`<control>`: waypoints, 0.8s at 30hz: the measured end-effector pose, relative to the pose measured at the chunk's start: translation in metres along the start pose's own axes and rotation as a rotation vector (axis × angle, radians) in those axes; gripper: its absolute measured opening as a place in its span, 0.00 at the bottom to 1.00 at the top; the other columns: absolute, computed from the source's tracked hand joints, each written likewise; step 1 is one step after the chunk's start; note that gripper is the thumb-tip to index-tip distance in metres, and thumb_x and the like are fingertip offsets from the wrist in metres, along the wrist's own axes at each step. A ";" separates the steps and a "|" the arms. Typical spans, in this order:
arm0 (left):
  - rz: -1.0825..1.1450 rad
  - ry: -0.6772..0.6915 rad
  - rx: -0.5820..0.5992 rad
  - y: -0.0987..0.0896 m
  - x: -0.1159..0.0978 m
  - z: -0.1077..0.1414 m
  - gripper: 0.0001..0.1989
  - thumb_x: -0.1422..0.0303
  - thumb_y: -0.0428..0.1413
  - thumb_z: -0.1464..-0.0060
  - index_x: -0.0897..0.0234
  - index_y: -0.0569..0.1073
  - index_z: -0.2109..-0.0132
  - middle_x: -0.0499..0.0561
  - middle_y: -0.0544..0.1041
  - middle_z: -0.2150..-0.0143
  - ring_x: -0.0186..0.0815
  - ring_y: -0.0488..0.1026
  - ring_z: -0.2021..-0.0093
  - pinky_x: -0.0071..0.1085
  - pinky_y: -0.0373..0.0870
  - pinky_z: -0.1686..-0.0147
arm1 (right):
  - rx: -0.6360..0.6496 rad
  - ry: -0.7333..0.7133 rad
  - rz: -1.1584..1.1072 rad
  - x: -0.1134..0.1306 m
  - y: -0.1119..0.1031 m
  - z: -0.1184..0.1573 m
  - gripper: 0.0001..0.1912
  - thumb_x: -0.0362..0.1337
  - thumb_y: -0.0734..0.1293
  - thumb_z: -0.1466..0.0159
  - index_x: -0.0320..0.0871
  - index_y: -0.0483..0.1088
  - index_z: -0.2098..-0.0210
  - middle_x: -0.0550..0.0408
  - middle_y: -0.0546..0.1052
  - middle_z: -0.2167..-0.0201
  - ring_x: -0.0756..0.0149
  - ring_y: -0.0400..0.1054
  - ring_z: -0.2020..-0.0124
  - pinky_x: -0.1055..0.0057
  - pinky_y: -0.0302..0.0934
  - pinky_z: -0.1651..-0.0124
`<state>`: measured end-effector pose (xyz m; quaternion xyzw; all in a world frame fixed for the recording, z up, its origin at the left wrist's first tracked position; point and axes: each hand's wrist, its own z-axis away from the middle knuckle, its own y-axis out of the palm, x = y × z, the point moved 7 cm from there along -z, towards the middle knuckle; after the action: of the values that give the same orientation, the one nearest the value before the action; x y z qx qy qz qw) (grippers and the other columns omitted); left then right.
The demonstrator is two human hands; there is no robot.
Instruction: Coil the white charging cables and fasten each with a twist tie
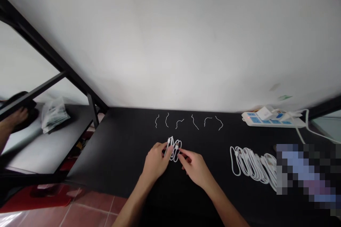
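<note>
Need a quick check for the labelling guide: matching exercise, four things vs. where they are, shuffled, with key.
Things
1. Single coiled cable
2. Six thin white strips
3. Power strip
4. Clear plastic bags

Places
A. By the wall, toward the picture's right edge
B. On the left-side table, beyond the black frame
C. Between the left hand and the right hand
D. Spread in a row on the black table, ahead of the hands

Pairs: 1-C, 2-D, 3-A, 4-B
</note>
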<state>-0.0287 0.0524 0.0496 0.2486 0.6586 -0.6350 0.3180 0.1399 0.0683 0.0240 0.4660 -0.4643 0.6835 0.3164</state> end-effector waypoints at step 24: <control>0.560 -0.033 0.718 0.048 -0.021 0.006 0.20 0.55 0.49 0.33 0.66 0.77 0.54 0.52 0.77 0.64 0.31 0.68 0.73 0.27 0.65 0.73 | -0.003 -0.379 0.285 0.025 -0.024 -0.022 0.12 0.46 0.63 0.30 0.46 0.71 0.63 0.60 0.73 0.77 0.68 0.68 0.76 0.71 0.60 0.69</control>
<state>0.0217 0.0512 0.0324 0.5015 0.2992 -0.7166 0.3814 0.1442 0.0974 0.0528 0.5154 -0.5774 0.6208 0.1248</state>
